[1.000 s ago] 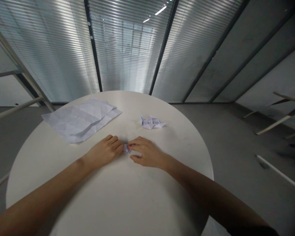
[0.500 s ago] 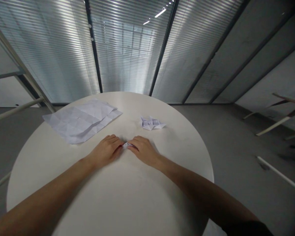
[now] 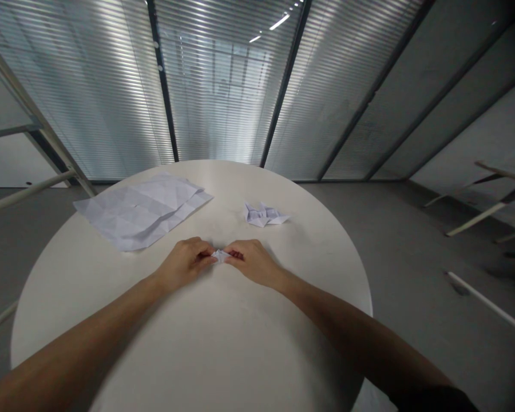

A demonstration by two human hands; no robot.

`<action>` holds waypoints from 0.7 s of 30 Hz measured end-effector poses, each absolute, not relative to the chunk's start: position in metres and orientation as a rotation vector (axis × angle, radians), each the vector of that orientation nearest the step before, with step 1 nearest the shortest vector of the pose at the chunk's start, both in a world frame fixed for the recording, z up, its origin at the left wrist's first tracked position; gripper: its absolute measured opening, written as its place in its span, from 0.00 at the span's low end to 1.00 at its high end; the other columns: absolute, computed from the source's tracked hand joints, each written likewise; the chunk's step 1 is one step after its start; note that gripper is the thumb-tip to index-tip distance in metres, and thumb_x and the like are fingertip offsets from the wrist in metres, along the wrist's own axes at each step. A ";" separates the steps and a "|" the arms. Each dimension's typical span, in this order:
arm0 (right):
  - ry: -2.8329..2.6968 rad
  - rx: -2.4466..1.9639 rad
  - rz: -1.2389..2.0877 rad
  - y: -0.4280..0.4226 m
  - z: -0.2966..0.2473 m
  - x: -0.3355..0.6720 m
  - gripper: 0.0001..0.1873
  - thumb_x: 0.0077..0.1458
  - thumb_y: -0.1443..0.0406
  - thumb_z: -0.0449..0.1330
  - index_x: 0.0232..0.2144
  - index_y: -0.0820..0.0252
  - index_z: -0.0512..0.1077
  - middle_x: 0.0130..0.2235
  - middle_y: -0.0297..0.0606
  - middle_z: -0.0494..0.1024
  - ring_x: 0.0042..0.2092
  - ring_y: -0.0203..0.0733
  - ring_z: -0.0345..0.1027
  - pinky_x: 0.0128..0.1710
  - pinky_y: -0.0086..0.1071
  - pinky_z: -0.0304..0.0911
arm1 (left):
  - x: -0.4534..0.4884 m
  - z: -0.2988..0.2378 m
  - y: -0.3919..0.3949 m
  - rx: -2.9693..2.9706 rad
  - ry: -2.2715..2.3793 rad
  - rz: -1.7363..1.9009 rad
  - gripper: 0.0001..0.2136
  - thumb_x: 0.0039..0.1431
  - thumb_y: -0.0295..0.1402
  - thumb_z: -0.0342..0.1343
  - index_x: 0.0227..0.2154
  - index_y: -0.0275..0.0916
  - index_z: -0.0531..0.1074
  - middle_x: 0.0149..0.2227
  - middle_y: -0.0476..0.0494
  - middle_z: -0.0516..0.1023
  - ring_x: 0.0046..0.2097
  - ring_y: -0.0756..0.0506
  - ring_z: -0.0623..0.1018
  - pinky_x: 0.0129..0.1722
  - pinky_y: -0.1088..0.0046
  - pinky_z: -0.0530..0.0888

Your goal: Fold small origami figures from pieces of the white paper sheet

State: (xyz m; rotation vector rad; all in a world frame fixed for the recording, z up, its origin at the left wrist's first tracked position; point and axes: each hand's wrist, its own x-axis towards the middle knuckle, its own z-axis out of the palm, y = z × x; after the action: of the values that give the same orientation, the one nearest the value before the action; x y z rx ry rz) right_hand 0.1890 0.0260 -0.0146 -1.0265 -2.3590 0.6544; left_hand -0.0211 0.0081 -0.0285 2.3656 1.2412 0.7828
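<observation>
A small folded piece of white paper (image 3: pixel 220 256) is pinched between both my hands near the middle of a round white table (image 3: pixel 197 343). My left hand (image 3: pixel 185 265) has its fingers curled onto the paper's left end. My right hand (image 3: pixel 251 262) grips the right end with fingers closed. Most of the small paper is hidden by my fingers.
A large creased sheet of white paper (image 3: pixel 141 209) lies at the table's back left. A small folded paper figure (image 3: pixel 264 214) rests at the back right. Glass walls with blinds stand behind the table; grey floor surrounds it, with pale bars to the right.
My fingers have gone from lying flat over the small paper to curling and pinching it from both ends. The hands have drawn slightly away from me.
</observation>
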 end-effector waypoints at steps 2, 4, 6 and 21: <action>-2.338 -1.048 0.678 0.027 -0.015 0.190 0.03 0.53 0.69 0.61 0.29 0.61 0.76 0.27 0.32 0.76 0.28 0.33 0.67 0.29 0.26 0.56 | -0.021 -0.030 0.007 2.374 1.235 0.809 0.07 0.59 0.36 0.54 0.33 0.39 0.73 0.29 0.48 0.73 0.32 0.50 0.72 0.33 0.75 0.67; -2.307 -1.057 0.722 0.027 -0.017 0.190 0.03 0.53 0.68 0.61 0.29 0.60 0.75 0.27 0.32 0.77 0.29 0.33 0.68 0.30 0.26 0.58 | -0.022 -0.031 0.007 2.397 1.213 0.839 0.08 0.60 0.36 0.53 0.37 0.39 0.72 0.31 0.46 0.74 0.34 0.49 0.73 0.35 0.75 0.68; -2.270 -1.061 0.748 0.026 -0.019 0.190 0.04 0.53 0.68 0.61 0.33 0.59 0.75 0.29 0.32 0.78 0.30 0.34 0.70 0.32 0.26 0.60 | -0.022 -0.031 0.006 2.436 1.195 0.873 0.09 0.62 0.36 0.51 0.39 0.39 0.71 0.32 0.46 0.74 0.35 0.49 0.73 0.36 0.74 0.68; -2.076 -0.930 0.874 0.027 -0.021 0.182 0.04 0.51 0.68 0.62 0.26 0.60 0.71 0.30 0.33 0.73 0.31 0.32 0.65 0.31 0.26 0.60 | -0.016 -0.021 0.007 2.194 1.037 0.999 0.07 0.59 0.32 0.53 0.29 0.37 0.73 0.34 0.44 0.72 0.36 0.49 0.72 0.37 0.73 0.69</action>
State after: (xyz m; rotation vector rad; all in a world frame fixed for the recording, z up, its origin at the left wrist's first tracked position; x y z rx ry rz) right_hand 0.1821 0.0265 -0.0213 -0.9298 -2.0764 0.8742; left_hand -0.0163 0.0071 -0.0211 2.1943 1.0369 0.9992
